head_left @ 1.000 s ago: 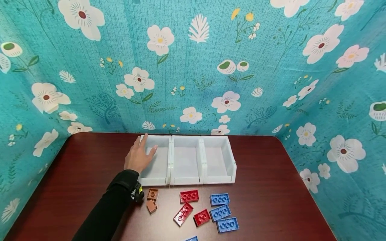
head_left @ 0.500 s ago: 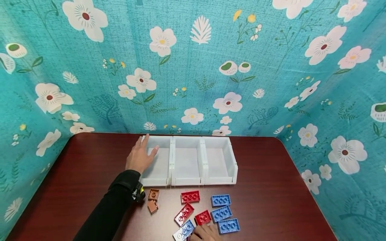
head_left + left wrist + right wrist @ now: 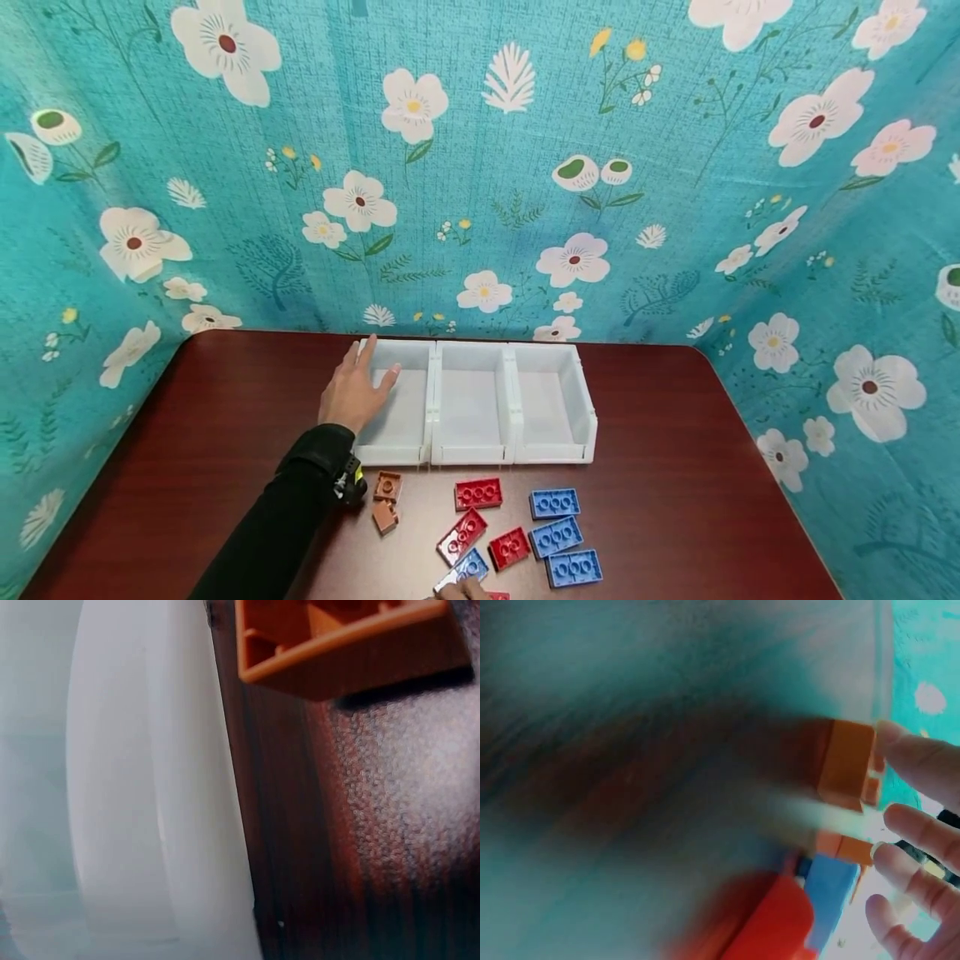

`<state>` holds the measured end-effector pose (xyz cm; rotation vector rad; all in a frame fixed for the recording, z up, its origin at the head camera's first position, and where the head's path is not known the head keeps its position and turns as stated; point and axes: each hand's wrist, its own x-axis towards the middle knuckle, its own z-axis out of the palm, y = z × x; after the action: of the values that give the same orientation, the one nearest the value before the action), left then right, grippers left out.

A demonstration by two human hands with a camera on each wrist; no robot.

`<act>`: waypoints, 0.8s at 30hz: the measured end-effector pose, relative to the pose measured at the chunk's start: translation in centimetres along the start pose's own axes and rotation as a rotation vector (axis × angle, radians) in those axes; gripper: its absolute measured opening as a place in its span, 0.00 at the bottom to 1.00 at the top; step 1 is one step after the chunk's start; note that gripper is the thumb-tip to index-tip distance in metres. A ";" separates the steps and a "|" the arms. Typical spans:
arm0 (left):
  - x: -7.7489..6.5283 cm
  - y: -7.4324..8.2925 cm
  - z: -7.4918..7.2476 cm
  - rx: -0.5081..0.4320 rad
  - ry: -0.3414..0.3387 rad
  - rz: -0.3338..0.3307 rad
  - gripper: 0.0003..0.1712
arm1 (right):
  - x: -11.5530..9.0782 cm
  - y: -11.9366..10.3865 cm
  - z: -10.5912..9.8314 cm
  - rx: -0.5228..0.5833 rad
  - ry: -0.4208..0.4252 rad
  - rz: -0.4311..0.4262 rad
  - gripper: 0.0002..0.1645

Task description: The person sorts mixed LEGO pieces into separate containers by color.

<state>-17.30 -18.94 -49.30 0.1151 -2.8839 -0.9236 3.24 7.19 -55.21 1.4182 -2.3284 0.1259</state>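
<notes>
In the head view my left hand point(image 3: 354, 396) rests at the left rim of the left white bin point(image 3: 401, 456), fingers and thumb spread. Just below its wrist lie two brown-orange toy building bricks, an upper one point(image 3: 387, 485) and a lower one point(image 3: 386, 517). Only part of my right hand point(image 3: 463, 590) shows at the bottom edge, by a blue brick point(image 3: 472, 565). In the right wrist view its fingers are apart, and the thumb tip is close to an orange brick point(image 3: 847, 763); whether they touch is unclear. A red brick point(image 3: 769, 922) appears below, blurred.
Two more white bins, the middle point(image 3: 472, 455) and the right point(image 3: 555, 454), adjoin the left one. Several red bricks point(image 3: 477, 493) and blue bricks point(image 3: 555, 502) lie in front of them on the dark red table point(image 3: 660, 500). Flowered teal cloth point(image 3: 465, 208) stands behind.
My right hand has come into view at the bottom edge, then drawn slightly left and down. The lower blue brick now lies further up, beside the red bricks. The left hand keeps its place.
</notes>
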 end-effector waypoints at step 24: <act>0.2 -0.1 0.2 -0.008 0.000 0.011 0.45 | 3.6 4.0 -3.8 0.249 -0.140 0.187 0.20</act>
<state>-17.49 -18.94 -49.51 0.0983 -2.8772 -0.9333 -0.50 7.24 -49.80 1.3546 -2.6348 0.3939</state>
